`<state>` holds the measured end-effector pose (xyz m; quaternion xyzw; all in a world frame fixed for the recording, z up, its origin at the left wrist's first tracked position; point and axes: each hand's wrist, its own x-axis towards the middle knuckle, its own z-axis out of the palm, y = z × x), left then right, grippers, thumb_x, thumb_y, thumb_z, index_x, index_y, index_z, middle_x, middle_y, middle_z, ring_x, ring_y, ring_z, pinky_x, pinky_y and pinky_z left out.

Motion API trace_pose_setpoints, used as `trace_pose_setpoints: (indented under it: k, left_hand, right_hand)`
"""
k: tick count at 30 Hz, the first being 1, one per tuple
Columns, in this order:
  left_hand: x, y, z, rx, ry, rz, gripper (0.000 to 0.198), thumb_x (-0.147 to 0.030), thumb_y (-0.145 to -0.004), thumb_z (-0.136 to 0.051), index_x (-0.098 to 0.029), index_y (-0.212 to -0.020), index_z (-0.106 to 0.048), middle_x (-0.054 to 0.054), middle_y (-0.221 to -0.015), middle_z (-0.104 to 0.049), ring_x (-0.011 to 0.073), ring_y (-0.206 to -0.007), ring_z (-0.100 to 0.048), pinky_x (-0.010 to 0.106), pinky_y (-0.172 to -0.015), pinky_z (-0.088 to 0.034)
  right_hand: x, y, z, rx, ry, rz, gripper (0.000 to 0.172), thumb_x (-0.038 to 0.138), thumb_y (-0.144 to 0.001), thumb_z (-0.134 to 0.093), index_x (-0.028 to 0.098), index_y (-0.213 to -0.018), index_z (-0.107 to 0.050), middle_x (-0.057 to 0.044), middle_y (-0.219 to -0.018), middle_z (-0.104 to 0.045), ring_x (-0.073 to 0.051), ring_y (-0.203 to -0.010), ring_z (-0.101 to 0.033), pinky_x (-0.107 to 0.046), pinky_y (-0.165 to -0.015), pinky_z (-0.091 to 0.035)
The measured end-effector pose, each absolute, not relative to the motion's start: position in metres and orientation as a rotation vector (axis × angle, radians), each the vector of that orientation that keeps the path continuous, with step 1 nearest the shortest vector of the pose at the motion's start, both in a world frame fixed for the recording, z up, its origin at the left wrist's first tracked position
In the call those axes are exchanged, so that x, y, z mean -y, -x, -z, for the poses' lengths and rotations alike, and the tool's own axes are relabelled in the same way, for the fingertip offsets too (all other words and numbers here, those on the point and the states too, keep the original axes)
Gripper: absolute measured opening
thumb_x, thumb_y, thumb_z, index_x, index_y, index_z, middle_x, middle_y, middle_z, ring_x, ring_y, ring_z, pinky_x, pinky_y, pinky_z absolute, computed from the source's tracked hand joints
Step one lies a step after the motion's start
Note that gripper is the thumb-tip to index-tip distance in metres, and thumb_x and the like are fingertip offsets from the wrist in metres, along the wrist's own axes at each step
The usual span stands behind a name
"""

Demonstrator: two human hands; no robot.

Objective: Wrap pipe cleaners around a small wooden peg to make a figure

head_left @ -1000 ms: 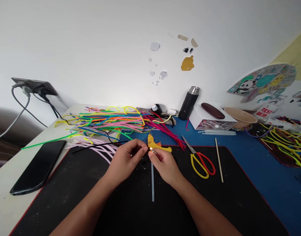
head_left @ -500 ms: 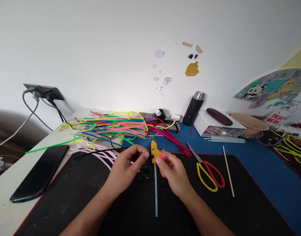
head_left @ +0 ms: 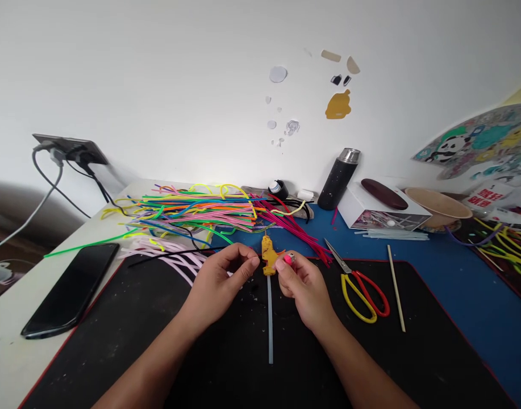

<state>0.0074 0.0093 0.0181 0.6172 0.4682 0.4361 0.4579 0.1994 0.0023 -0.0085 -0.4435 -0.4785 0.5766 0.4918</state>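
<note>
Head view: the left hand (head_left: 220, 281) has thumb and forefinger meeting at the tips; I cannot tell whether a small piece sits between them, or whether the black stem (head_left: 166, 257) passing behind that hand runs into the pinch. The right hand (head_left: 307, 289) grasps what looks like a lighter (head_left: 290, 259), its pink end showing above the thumb; no flame shows. Both forearms reach in from the near edge, wrists low, fingertips facing each other and apart; the step in hand looks like close fingertip work with the lighter, and the next move seems to call for a steady left pinch and care with the lighter's end.

Between the hands, farther back, lies a yellow glue gun (head_left: 269, 255); a pale glue stick (head_left: 270, 324) runs from it toward the person, over the black mat (head_left: 128, 324); right of these lie scissors (head_left: 349, 272) and a wooden stick (head_left: 396, 288); a heap of coloured stems (head_left: 200, 211) spreads across the tabletop (head_left: 447, 295) behind, a phone (head_left: 70, 292) at left.
</note>
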Motion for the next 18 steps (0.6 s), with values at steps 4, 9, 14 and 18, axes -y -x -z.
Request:
trace_pose_setpoints:
  k: [4, 9, 14, 18]
  left_hand:
    - [-0.01, -0.008, -0.017, -1.183, -1.634, -1.006, 0.025, -0.044, -0.097, -0.064, -0.021, -0.089, -0.069, 0.001, -0.083, -0.07, 0.016, -0.074, -0.061, 0.025, -0.069, -0.049]
    - [-0.01, -0.008, -0.013, -1.163, -1.762, -0.922, 0.024, -0.041, -0.1, -0.06, -0.022, -0.09, -0.07, 0.001, -0.086, -0.073, 0.0173, -0.078, -0.065, 0.026, -0.073, -0.05]
    - [-0.012, -0.007, -0.008, -1.154, -1.792, -0.903, 0.025, -0.042, -0.101, -0.058, -0.021, -0.093, -0.07, 0.002, -0.091, -0.074, 0.0179, -0.082, -0.066, 0.026, -0.076, -0.051]
    - [-0.014, -0.005, -0.009, -1.19, -1.823, -0.874, 0.025, -0.041, -0.101, -0.057, -0.022, -0.092, -0.07, 0.001, -0.088, -0.074, 0.0175, -0.078, -0.065, 0.026, -0.072, -0.049]
  right_hand:
    - [-0.004, -0.2, 0.006, 1.129, 1.106, -1.39, 0.046, 0.061, -0.086, -0.076, 0.022, -0.079, -0.053, 0.011, -0.06, -0.029, -0.008, -0.049, -0.022, -0.025, -0.046, -0.016]
    - [-0.008, -0.205, 0.006, 1.164, 1.162, -1.359, 0.043, 0.059, -0.088, -0.074, 0.021, -0.082, -0.055, 0.011, -0.059, -0.031, -0.008, -0.05, -0.024, -0.025, -0.047, -0.018]
    - [-0.008, -0.208, 0.006, 1.246, 1.218, -1.312, 0.042, 0.06, -0.09, -0.071, 0.02, -0.084, -0.058, 0.01, -0.059, -0.032, -0.009, -0.051, -0.025, -0.025, -0.047, -0.019]
    - [-0.008, -0.208, 0.006, 1.322, 1.268, -1.25, 0.04, 0.058, -0.091, -0.069, 0.02, -0.084, -0.06, 0.008, -0.061, -0.036, -0.01, -0.052, -0.027, -0.025, -0.047, -0.021]
